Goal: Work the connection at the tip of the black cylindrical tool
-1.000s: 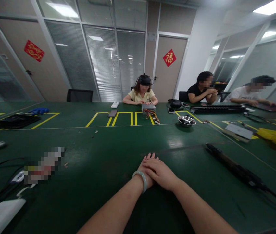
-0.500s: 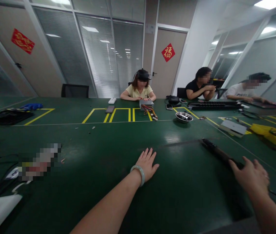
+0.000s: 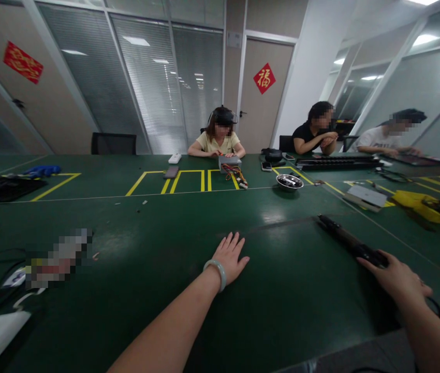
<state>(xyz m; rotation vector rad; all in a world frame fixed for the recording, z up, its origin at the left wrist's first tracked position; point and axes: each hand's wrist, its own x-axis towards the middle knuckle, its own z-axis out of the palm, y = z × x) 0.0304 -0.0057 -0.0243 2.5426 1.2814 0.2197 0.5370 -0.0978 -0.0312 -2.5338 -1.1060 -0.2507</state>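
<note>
Metal bowl [image 3: 289,181] ctr; PSU box [image 3: 229,162] behind it; yellow tray [image 3: 429,206] far rt.

Yellow painted lines [image 3: 136,184] are crossing the dark green table mat [image 3: 158,311] at twelve o'clock; a slim black rod-shaped tool [image 3: 344,241] is showing at three, a pale-green stone bangle [image 3: 216,269] at six.

The only sign I can read from here is the red diamond paper [image 3: 264,78] pasted on the far door [image 3: 257,122], which bears the single gold character 福. A second red diamond [image 3: 23,62] hangs on the left door [image 3: 49,119], but its gold characters are too slanted and blurred to make out. On the table [image 3: 127,269], any lettering is too small to read, and one patch [image 3: 57,256] is blurred over.
</note>
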